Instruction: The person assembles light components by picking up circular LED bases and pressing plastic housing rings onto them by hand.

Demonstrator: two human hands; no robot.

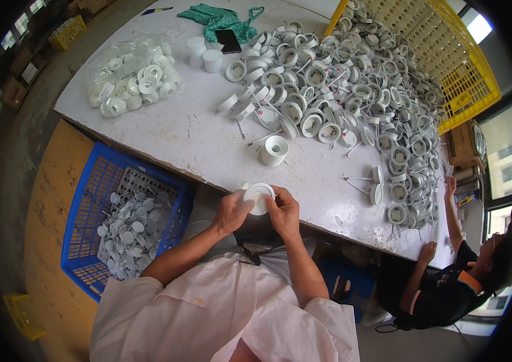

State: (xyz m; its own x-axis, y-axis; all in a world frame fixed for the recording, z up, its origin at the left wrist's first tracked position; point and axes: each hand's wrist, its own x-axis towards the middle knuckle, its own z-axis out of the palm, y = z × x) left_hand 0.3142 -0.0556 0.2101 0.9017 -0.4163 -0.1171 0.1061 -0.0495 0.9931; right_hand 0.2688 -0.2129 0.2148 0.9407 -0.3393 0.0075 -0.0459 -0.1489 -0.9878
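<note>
The left hand [232, 213] and right hand [285, 213] are partly hidden behind the disc [258, 198], whose underside is out of sight. At one o'clock, the pile [315, 76] buries its lower pieces; at two, the top edge crops the yellow crate [452, 65]; at six, the lower edge crops the shirt [211, 323].

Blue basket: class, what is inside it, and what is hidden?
Inside the blue basket lies a heap of white, round-headed pieces, some with thin stems; a grey perforated surface shows beyond them. Whatever lies beneath the heap is covered.
</note>
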